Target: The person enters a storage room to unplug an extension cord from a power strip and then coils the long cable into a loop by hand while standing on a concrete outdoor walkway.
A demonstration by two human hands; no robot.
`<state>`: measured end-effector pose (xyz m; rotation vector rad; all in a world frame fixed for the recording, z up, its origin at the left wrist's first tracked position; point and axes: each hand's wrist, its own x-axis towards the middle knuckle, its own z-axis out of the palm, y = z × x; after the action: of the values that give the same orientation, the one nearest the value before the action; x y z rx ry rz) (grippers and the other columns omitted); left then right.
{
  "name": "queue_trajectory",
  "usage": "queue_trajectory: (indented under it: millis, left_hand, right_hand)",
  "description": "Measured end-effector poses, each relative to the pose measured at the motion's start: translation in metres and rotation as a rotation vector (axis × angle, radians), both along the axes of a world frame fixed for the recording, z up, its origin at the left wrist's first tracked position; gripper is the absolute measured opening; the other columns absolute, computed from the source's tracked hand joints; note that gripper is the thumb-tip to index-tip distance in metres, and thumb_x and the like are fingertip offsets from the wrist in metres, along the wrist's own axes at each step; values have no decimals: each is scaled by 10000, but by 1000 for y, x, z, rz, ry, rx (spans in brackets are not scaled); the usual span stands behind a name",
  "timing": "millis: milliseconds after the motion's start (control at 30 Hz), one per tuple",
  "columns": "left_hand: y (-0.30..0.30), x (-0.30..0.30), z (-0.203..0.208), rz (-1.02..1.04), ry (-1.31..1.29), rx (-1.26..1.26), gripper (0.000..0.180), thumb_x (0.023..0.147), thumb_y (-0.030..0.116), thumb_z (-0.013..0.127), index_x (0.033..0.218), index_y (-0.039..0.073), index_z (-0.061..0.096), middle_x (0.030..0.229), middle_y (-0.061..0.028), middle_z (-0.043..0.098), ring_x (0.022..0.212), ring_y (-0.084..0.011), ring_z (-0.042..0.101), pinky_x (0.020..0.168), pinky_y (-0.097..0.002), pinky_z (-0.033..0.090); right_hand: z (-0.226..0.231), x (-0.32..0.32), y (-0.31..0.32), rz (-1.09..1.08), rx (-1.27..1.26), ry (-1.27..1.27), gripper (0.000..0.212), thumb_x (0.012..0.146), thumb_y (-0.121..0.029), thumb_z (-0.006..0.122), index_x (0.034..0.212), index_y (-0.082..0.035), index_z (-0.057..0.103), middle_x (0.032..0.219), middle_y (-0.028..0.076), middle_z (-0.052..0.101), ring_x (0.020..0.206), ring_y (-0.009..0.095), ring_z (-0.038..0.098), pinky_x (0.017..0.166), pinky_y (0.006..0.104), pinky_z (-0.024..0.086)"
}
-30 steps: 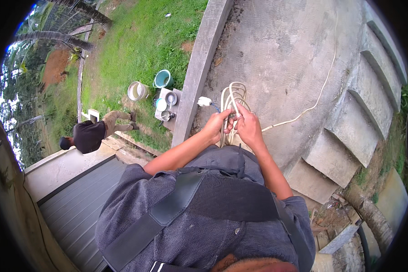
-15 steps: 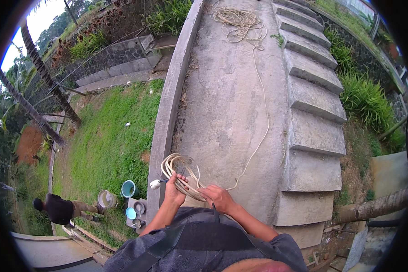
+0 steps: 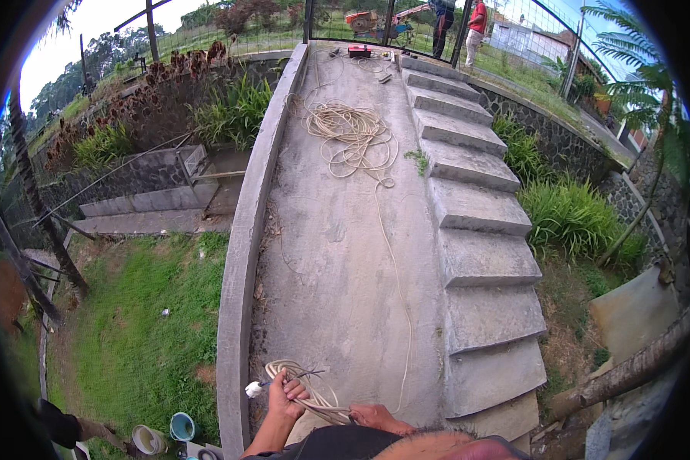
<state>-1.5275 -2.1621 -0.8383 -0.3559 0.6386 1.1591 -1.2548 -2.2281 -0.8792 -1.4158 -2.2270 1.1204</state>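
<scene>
While the left hand (image 3: 286,399) closes tight around the pale loops of cable (image 3: 320,404), the right hand (image 3: 370,416) curls shut on the lower right end of the same loops. The 2 hands are near each other, low down, with the loops stretched between them. A white plug (image 3: 254,389) sticks out just to the left of the left hand. From beside the right hand, a thin line of cable (image 3: 392,264) runs away up the gray ramp (image 3: 345,299) to a big messy pile of cable (image 3: 351,130), far ahead of both hands. Past that pile is a small red box (image 3: 359,51), and 2 people stand up there too, to its right. To the right of the hands, wide gray steps (image 3: 487,253) go up along the ramp. To the left of the left hand is a low wall (image 3: 245,284), and past it is green grass (image 3: 138,307). Lower down on that side are 2 buckets, a blue-green bucket (image 3: 194,424) and a pale bucket (image 3: 152,438).
</scene>
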Motion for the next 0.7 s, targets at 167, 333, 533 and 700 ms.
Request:
queue_trajectory:
  millis: [167, 333, 533, 700]
  left_hand:
    - [71, -39, 83, -299, -114, 174, 432, 1049, 352, 495, 659, 177, 431, 469, 85, 330, 380, -66, 293, 457, -280, 307]
    - [127, -93, 174, -689, -66, 377, 403, 1052, 345, 501, 702, 154, 435, 483, 83, 336, 400, -41, 289, 482, -258, 300]
    - [212, -127, 310, -877, 416, 606, 389, 910, 280, 656, 640, 154, 405, 492, 48, 323, 422, -96, 306, 464, -308, 250]
    - [309, -124, 425, -1152, 734, 1010, 286, 958, 94, 617, 691, 31, 535, 594, -16, 418, 516, -142, 417, 508, -351, 348]
  right_hand:
    - [-16, 67, 31, 145, -141, -101, 370, 1038, -446, 463, 1062, -101, 594, 1085, 172, 672, 1039, 391, 630, 833, 532, 485]
    - [-28, 135, 56, 77, -191, -377, 384, 1039, -465, 436, 1135, -136, 610, 1205, 129, 638, 1219, 334, 553, 1024, 495, 385]
    - [-55, 233, 143, 181, -401, -730, 331, 1027, -386, 458, 1239, -184, 613, 1359, 51, 605, 1333, 313, 498, 1088, 632, 317]
    - [-61, 261, 244, 391, -305, -974, 349, 1027, -368, 466, 1327, -255, 602, 1439, 2, 579, 1499, 309, 318, 1140, 713, 207]
